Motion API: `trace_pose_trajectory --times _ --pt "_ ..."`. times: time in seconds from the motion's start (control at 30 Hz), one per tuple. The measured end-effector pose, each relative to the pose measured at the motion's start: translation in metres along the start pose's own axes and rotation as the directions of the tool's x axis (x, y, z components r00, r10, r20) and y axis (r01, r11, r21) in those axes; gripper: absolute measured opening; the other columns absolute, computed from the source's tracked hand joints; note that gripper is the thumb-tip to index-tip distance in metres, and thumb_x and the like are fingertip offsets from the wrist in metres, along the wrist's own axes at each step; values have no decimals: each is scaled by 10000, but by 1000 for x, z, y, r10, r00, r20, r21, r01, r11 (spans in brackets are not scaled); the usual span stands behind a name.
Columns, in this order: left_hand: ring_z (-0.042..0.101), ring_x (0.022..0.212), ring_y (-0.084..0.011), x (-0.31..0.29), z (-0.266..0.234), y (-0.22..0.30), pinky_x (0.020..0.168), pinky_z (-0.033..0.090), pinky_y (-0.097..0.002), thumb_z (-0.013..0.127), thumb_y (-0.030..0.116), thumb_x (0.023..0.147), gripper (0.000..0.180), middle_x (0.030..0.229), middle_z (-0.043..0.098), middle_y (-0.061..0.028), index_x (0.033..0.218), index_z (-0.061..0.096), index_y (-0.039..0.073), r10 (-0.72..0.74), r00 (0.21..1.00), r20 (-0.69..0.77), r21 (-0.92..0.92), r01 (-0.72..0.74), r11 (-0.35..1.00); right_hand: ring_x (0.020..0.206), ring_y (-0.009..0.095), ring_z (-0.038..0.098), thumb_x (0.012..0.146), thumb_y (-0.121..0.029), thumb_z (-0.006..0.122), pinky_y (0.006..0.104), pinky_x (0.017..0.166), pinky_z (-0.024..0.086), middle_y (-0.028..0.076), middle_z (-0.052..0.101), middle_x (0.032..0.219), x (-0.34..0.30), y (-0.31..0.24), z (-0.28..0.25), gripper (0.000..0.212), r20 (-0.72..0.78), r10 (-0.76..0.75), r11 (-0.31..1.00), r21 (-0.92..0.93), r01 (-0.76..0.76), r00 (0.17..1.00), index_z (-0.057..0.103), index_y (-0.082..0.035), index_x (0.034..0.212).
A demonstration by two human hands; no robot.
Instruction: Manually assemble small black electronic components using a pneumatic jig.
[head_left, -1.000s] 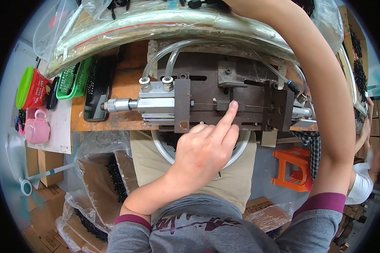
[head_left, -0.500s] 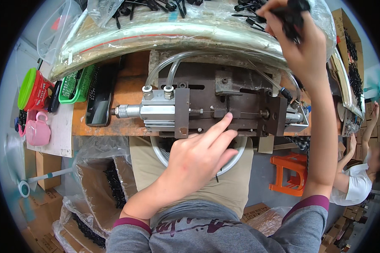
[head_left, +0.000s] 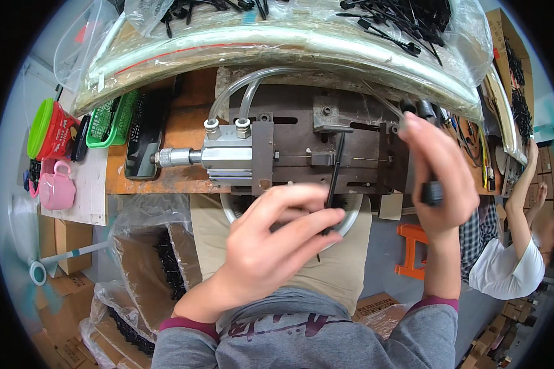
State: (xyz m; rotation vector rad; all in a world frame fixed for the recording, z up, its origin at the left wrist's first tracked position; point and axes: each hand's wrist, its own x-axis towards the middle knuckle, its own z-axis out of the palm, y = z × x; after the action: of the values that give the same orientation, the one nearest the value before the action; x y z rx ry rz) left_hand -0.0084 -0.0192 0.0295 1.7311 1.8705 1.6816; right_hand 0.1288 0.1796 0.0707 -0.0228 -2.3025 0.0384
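Note:
My left hand [head_left: 271, 246] pinches a thin black rod [head_left: 332, 178] between thumb and fingers. The rod's upper end reaches the slot of the dark steel jig [head_left: 301, 117] on the bench. A silver air cylinder [head_left: 228, 157] with two clear hoses [head_left: 246, 92] is bolted to the jig's left side. My right hand [head_left: 440, 172] hovers over the jig's right end, closed around a few black pieces [head_left: 433, 194] whose ends stick out above and below the fist. A clear bag of black rods [head_left: 400, 31] lies behind the jig.
A round metal bowl [head_left: 354, 215] rests on my lap under the bench edge. A black tray [head_left: 144, 135], green basket [head_left: 108, 120], red tub [head_left: 52, 129] and pink cup [head_left: 55, 184] stand at left. An orange stool [head_left: 412, 246] and another person [head_left: 511, 264] are at right.
My right hand came down from the bag of black rods to the jig's right end, holding black pieces. My left hand lifted off the jig and now pinches a black rod.

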Motion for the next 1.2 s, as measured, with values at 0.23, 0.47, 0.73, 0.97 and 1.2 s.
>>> trace_pose_trajectory --times 0.23,0.47,0.73,0.97,1.2 --pt "707 874 -242 -18 42 -30 774 578 -328 822 108 707 330 1283 677 -153 1004 725 4 139 984 107 377 -170 911 742 214 730 914 101 645 291 704 592 239 728 1017 -19 -26 -10 241 140 643 472 701 -534 753 595 102 1150" --pt "688 762 -187 -9 42 -30 679 547 -306 810 118 725 292 1262 692 -116 986 725 18 102 986 130 416 -148 897 574 183 677 907 45 667 268 535 545 212 731 865 -21 -37 -15 121 429 732 102 699 -708 529 600 97 993" --pt "655 695 -149 -7 40 -26 635 512 -277 821 144 721 296 1234 707 -90 985 736 38 129 986 111 502 -167 848 608 174 683 884 67 689 273 577 565 177 724 860 -22 -43 -8 249 485 742 21 672 -740 462 610 95 1118" --pt "650 680 -142 -6 40 -25 628 503 -275 830 156 704 308 1223 714 -82 975 737 43 117 986 116 519 -161 839 614 182 693 852 54 729 267 595 557 162 727 860 -21 -46 -11 287 514 744 -53 682 -730 427 635 85 1121" --pt "707 775 -185 0 25 -13 652 547 -298 848 108 691 364 1152 727 -110 1036 752 38 72 989 129 212 -98 972 555 172 669 829 56 739 257 560 528 139 716 802 -28 -48 -10 224 488 789 -75 680 -729 374 633 60 1026"
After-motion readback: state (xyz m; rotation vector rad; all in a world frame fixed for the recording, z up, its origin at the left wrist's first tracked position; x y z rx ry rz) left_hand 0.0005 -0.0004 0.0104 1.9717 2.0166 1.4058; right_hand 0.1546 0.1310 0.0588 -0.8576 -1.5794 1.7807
